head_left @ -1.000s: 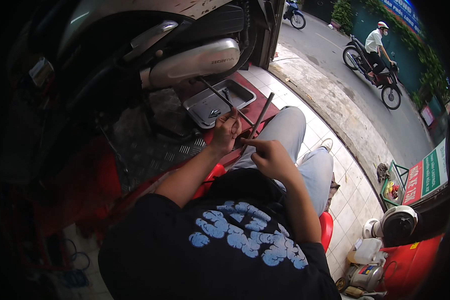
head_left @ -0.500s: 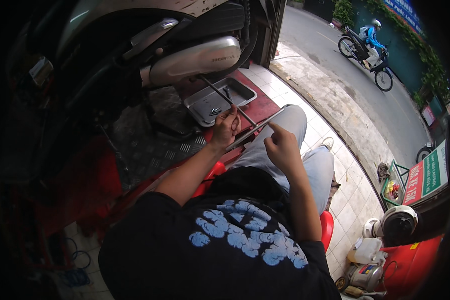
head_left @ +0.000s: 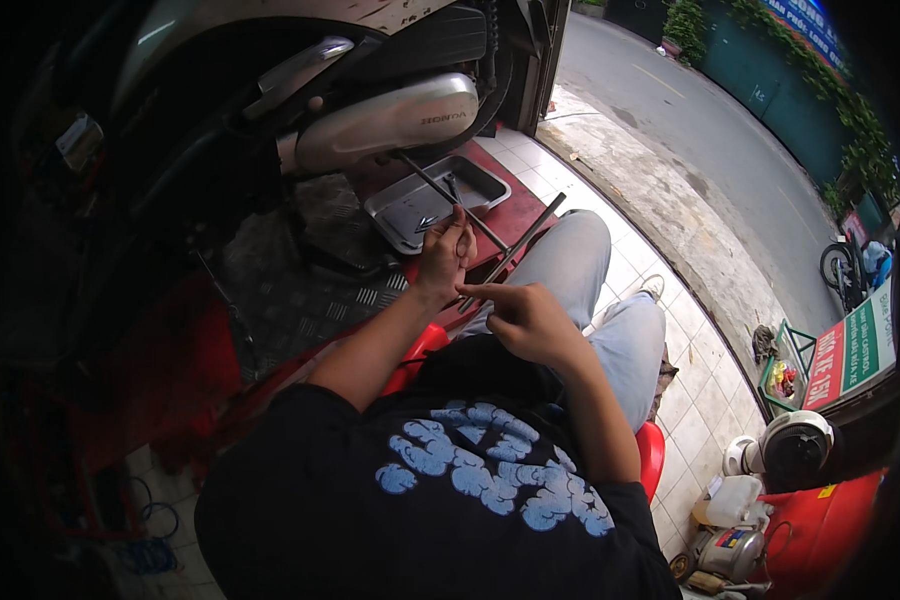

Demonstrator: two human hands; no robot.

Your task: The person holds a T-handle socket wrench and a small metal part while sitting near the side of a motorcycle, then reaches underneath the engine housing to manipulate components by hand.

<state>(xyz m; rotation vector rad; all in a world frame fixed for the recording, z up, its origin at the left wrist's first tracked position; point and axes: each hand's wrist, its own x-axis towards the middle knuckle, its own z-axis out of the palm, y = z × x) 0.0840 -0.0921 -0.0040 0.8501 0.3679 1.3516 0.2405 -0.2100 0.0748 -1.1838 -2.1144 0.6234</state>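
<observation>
Both the left hand (head_left: 446, 245) and right hand (head_left: 523, 318) were closed around a long thin metal rod (head_left: 515, 250) (stiff, light, probably greasy) held over the knees near the tray (head_left: 410, 205), best gripped near its ends.

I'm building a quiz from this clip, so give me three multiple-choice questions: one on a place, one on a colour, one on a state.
1. Where is the metal tray?
A. under the scooter's silver exhaust cover
B. on the person's lap
C. out on the road

2. What colour is the stool?
A. blue
B. red
C. white

3. What is the left hand doing?
A. resting open on the floor
B. gripping a thin rod
C. holding a cup

A: the tray lies right below the cover.
B: red shows beside the leg.
B: its fingers close on the rod.
</observation>
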